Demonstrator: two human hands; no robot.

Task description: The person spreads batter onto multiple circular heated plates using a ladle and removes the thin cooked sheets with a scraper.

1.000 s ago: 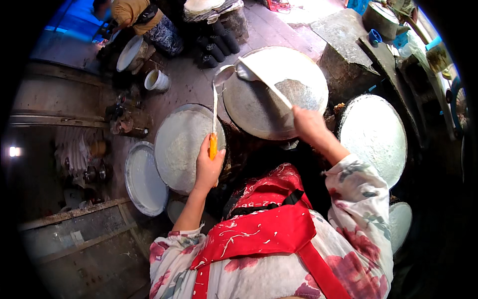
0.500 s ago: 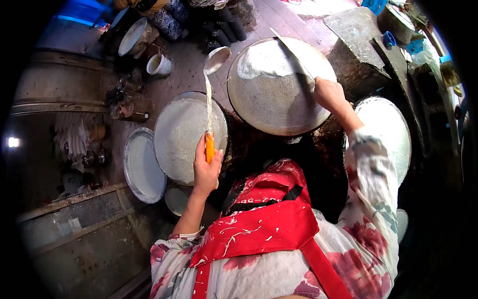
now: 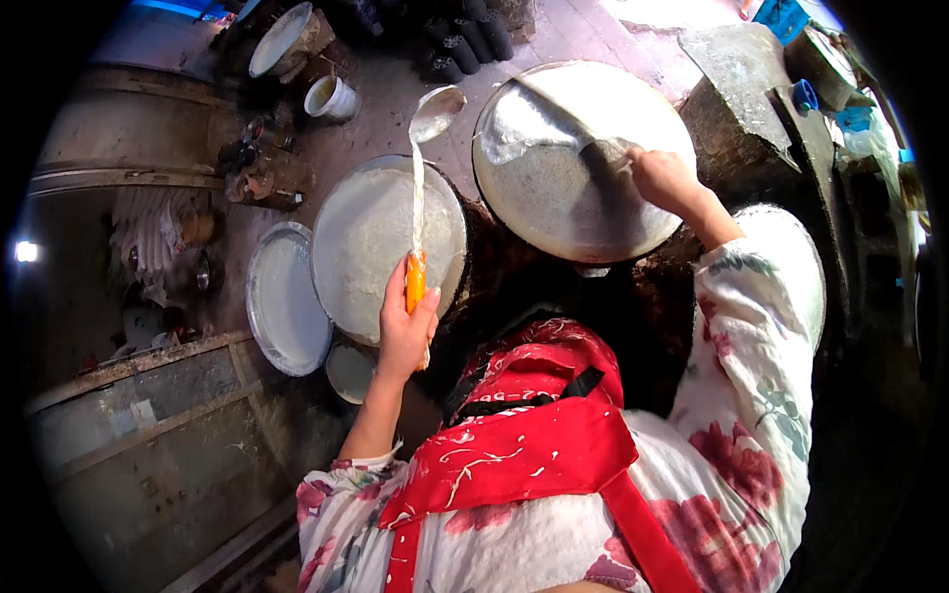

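My left hand (image 3: 405, 326) is closed on the orange handle of a batter-coated ladle (image 3: 436, 117), raised above the left griddle (image 3: 361, 287), which is coated white. My right hand (image 3: 664, 180) grips a long, pale spatula (image 3: 554, 104), blurred, lying across the middle round griddle (image 3: 544, 212). Wet white batter (image 3: 509, 133) covers that griddle's far part; the near part is grayer, with a dark shadow under my hand. My right sleeve partly hides the white right griddle (image 3: 803, 247).
A round pan of pale liquid (image 3: 287, 311) and smaller vessel (image 3: 351, 379) sit at left. A white bucket (image 3: 341, 104), basin (image 3: 282, 40) and dark cylindrical briquettes (image 3: 473, 44) stand behind. A slab-topped block (image 3: 722, 54) and pot (image 3: 830, 64) are back right.
My right hand and spatula have moved up the middle griddle and batter now spreads over its far part. The ladle head has risen slightly. The person at back left has left view.
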